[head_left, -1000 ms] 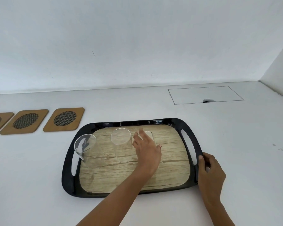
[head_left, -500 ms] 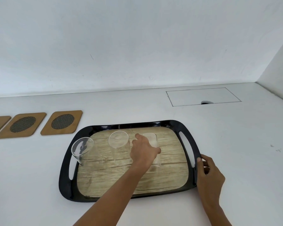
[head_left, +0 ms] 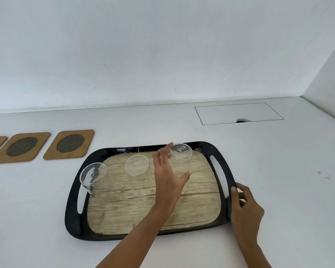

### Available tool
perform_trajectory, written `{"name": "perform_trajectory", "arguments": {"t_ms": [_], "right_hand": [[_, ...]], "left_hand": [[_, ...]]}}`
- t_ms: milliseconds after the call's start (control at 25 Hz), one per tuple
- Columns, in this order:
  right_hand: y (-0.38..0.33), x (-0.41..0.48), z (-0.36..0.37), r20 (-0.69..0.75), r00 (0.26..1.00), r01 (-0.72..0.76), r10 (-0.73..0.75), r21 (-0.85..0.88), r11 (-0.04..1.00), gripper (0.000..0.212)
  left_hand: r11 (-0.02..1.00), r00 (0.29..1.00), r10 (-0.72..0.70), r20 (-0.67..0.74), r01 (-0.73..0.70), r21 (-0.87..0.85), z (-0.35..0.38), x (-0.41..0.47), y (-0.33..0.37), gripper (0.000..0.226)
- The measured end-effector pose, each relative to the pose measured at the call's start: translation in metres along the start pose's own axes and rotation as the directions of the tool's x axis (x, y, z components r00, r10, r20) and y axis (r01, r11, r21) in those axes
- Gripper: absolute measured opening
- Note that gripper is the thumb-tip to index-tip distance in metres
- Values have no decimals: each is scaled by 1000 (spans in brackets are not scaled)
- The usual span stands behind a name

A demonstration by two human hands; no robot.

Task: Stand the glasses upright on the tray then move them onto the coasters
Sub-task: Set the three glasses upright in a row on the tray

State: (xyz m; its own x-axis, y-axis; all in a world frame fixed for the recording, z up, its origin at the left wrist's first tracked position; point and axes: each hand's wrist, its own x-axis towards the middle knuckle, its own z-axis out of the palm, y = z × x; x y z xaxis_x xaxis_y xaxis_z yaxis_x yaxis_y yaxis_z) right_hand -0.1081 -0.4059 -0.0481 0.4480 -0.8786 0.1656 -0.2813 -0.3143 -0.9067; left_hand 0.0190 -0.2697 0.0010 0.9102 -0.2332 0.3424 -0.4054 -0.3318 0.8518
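Clear glass in left hand, above tray.

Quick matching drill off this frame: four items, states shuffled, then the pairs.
Column 1:
1. right glass
2. left glass
3. right hand
4. nearest coaster

Column 2:
A. bare, on the counter left of the tray
B. on the tray's right rim
C. in the left hand's grip
D. near the tray's left handle, untouched

Pairs: 1-C, 2-D, 3-B, 4-A
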Motion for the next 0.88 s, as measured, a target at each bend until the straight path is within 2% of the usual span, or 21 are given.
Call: {"name": "perform_trajectory", "arguments": {"t_ms": [160, 880], "right_hand": [[-1, 1, -1, 5, 1000, 7, -7, -6, 1000, 11], [-5, -2, -2, 4, 1000, -21, 21, -9, 1000, 10]], "left_hand": [[999, 1000, -11, -10, 11, -30, 3, -4, -4, 92], [992, 990, 124, 66, -121, -47, 6, -18, -11, 97]]}}
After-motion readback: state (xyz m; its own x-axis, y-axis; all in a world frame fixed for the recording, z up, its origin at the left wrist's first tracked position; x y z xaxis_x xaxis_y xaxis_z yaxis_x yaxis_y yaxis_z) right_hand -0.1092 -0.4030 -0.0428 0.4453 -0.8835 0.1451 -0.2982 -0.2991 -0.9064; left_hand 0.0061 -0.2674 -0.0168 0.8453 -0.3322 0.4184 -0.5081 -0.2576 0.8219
